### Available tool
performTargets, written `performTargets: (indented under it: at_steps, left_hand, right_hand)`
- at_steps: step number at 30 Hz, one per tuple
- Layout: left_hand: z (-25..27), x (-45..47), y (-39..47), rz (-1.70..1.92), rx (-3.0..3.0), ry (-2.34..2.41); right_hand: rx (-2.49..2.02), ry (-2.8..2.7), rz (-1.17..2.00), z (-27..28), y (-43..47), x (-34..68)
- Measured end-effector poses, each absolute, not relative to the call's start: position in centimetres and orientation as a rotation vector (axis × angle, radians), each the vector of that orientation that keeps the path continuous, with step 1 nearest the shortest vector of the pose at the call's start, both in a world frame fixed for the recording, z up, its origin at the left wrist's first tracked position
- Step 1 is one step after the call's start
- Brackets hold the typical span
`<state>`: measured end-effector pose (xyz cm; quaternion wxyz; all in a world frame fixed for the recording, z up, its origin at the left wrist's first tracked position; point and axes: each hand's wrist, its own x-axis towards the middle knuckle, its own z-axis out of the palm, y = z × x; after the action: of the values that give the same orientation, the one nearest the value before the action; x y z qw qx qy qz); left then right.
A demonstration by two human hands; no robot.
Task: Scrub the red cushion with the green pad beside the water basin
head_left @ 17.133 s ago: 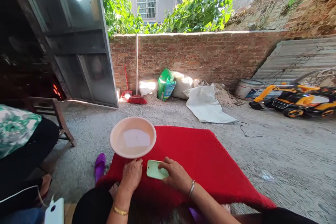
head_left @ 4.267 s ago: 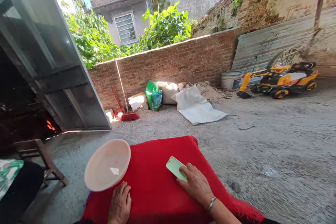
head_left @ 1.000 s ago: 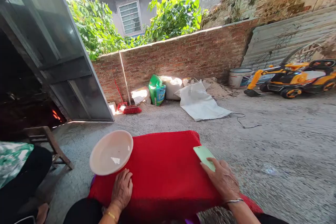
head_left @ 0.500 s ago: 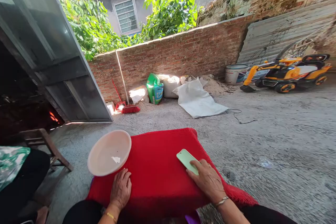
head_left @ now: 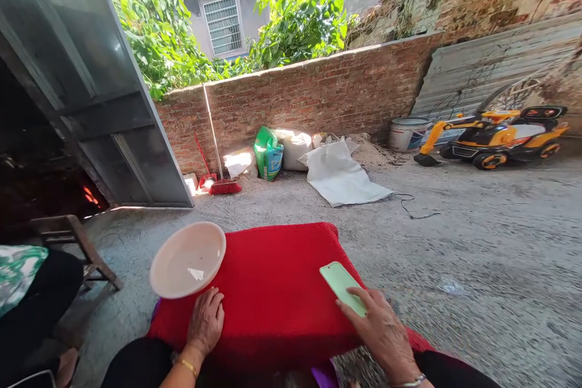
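Note:
A pale green phone [head_left: 342,284] lies on the red cloth [head_left: 277,279] toward the table's right edge. My right hand [head_left: 379,324] has its thumb and fingers at either side of the phone's near end, gripping it. On the left part of the cloth rests my left hand [head_left: 207,318], palm down, fingers loosely laid out and holding nothing. Just beyond those fingertips stands a pale pink plastic basin [head_left: 170,260], with a small white piece [head_left: 196,274] in it that I cannot identify.
A seated person's leg [head_left: 50,282] and a wooden chair [head_left: 84,248] are at left, below a metal door [head_left: 122,97]. Along the brick wall [head_left: 318,94] are a red broom [head_left: 225,187], a green bag [head_left: 268,154], a white sack [head_left: 343,176], a bucket [head_left: 409,133] and a toy excavator [head_left: 498,136].
My right hand has shifted the phone to the right, nearer the cloth's right edge. My left hand stays beside the basin; the camera view has moved slightly.

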<state>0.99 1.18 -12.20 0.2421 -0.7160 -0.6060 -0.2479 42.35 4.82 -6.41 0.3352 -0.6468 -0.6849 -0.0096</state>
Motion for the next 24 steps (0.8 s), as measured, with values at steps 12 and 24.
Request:
performTargets:
  at_steps: [12, 24]
  left_hand:
    - [-12.0, 0.7, 1.1, -0.683, -1.978, -1.615]
    - [-11.7, 0.3, 1.0, -0.653, -2.0, -1.607]
  right_hand:
    - [-1.641, -2.047, -0.044, -6.9, 3.9, 37.5]
    - [-1.907, -2.029, -0.205, -5.8, 4.7, 39.5]
